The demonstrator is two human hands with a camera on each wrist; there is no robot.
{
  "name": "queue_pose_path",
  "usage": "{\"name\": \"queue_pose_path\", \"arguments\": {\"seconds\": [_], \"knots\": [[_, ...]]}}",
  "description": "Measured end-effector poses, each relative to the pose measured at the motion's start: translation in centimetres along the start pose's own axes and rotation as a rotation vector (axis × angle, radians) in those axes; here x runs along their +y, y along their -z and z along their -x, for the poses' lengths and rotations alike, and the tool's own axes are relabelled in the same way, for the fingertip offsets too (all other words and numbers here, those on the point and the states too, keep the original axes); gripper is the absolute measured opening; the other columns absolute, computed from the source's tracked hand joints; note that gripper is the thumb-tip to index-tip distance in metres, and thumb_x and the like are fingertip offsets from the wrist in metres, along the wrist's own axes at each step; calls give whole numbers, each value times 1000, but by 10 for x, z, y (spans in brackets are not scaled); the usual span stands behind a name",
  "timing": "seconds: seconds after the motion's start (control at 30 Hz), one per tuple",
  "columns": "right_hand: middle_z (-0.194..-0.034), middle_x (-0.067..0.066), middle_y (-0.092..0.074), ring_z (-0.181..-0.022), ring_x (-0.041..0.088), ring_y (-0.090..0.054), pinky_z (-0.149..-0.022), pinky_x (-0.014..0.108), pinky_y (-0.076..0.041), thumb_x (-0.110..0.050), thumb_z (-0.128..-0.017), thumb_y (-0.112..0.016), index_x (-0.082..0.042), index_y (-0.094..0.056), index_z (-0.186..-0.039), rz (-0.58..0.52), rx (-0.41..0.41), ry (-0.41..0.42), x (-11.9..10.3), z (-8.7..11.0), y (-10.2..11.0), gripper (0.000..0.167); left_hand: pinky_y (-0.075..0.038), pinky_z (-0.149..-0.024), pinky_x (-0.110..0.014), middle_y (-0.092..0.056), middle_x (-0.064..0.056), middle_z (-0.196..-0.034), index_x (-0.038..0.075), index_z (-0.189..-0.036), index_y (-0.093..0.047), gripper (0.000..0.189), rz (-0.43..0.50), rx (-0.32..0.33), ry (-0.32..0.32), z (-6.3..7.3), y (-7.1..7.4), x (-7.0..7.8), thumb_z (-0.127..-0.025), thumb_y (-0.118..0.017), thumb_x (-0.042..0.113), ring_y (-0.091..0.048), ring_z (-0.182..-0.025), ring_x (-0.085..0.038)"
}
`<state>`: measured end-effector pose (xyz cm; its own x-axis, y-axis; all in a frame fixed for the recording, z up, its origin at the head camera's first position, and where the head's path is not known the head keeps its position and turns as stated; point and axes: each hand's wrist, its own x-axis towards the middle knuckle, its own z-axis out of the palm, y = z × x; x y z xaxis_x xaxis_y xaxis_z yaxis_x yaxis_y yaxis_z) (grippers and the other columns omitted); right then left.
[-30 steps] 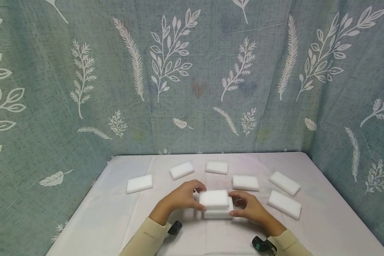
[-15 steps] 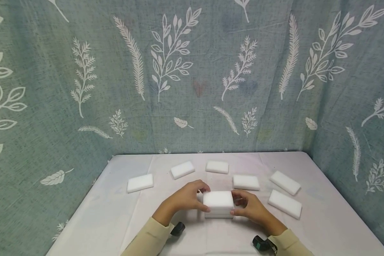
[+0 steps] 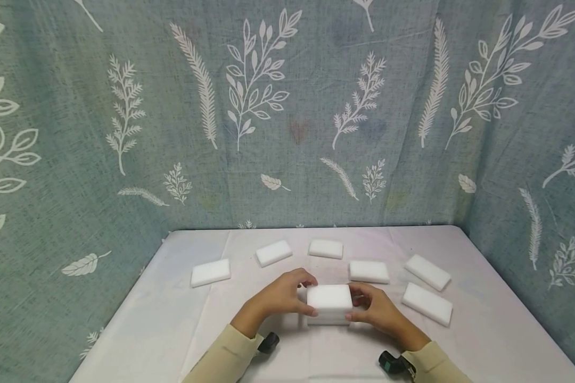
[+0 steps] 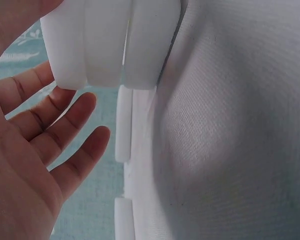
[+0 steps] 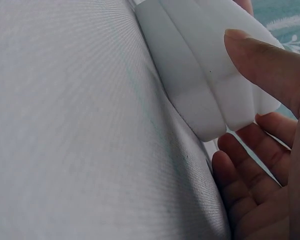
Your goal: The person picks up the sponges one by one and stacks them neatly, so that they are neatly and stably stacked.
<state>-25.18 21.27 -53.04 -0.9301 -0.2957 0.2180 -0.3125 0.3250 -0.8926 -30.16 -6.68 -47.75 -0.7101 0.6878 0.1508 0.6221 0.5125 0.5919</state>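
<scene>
In the middle of the table a small stack of white foam sponges [image 3: 329,304] stands with its edges nearly flush. Three layers show in the left wrist view, where the sponges [image 4: 106,45] lie flat against each other. My left hand [image 3: 284,297] holds the top sponge by its left end, thumb in front and fingers behind. On the opposite end my right hand [image 3: 376,308] grips the stack. Its thumb [image 5: 257,60] presses the front face in the right wrist view, and its fingertips [image 5: 230,145] reach round behind.
Several loose white sponges lie in an arc beyond the stack, among them a far-left one [image 3: 211,273], a back one [image 3: 326,249] and a right one [image 3: 427,304]. A pale cloth covers the table [image 3: 172,330]. Leaf-patterned curtain [image 3: 287,117] encloses the back and sides.
Between both hands, the top sponge has shifted right and now sits squarely over those below. My left hand moved right with it; my right hand stayed nearly still. The loose sponges did not move.
</scene>
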Motion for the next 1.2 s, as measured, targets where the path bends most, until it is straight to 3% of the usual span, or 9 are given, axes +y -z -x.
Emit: {"name": "queue_pose_path", "arguments": {"seconds": [0.63,1.0,1.2], "knots": [[-117,13,-63,-93,25,-64,-80,31,-54,-17,-67,-90,-1,-60,-125,-3,2,11,3,-1,1,67,-47,-88,-27,-57,16,-104,21,-110,-64,58,-33,-11,-11,0,1,2,-64,-89,45,-55,-100,-7],[-120,14,-62,-98,24,-63,-86,35,-53,-18,-68,-89,0,-58,-129,13,-20,23,-1,-1,2,71,-46,-85,-26,-56,16,-103,22,-109,-63,59,-42,-13,-20,0,1,3,-63,-90,45,-54,-98,-6],[-121,15,-62,-99,27,-63,-87,38,-52,-19,-70,-89,0,-57,-129,3,-27,17,-2,0,2,69,-45,-92,-29,-56,15,-111,22,-121,-58,68,-33,-73,11,1,1,4,-63,-92,36,-53,-104,-5]]}}
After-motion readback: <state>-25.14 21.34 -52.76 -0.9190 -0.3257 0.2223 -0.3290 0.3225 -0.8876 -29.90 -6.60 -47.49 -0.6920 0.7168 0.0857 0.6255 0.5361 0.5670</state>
